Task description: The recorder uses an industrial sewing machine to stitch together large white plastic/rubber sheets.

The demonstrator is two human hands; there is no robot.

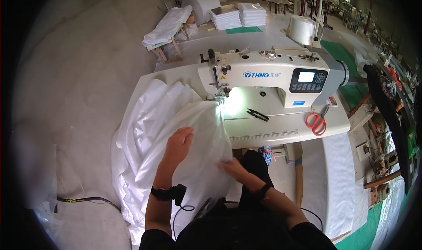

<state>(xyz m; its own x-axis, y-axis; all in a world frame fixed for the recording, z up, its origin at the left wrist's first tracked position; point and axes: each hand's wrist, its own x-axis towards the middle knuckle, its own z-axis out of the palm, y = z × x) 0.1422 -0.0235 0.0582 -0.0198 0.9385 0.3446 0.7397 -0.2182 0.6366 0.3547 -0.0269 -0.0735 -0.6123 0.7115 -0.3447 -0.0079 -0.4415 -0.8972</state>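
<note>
A large, shiny white sheet [200, 131], fabric or plastic film, runs in folds from under the needle area of a white sewing machine [263, 76] down over the table's left side to my lap. My left hand [178, 143] lies on top of the sheet with its fingers stretched out, left of and below the needle. At the sheet's right edge, below the table's front edge, the fingers of my right hand [232, 169] are closed on the material; the hand is slightly blurred. A bright lamp glows beside the needle.
On the machine table [246, 138] lie black thread snips [257, 114], red-handled scissors [316, 123] and a small dark bobbin-like disc [263, 94]. Behind the machine stands a white thread cone [302, 29]. Farther back are stacked white sheets [252, 15] and a large roll [201, 6].
</note>
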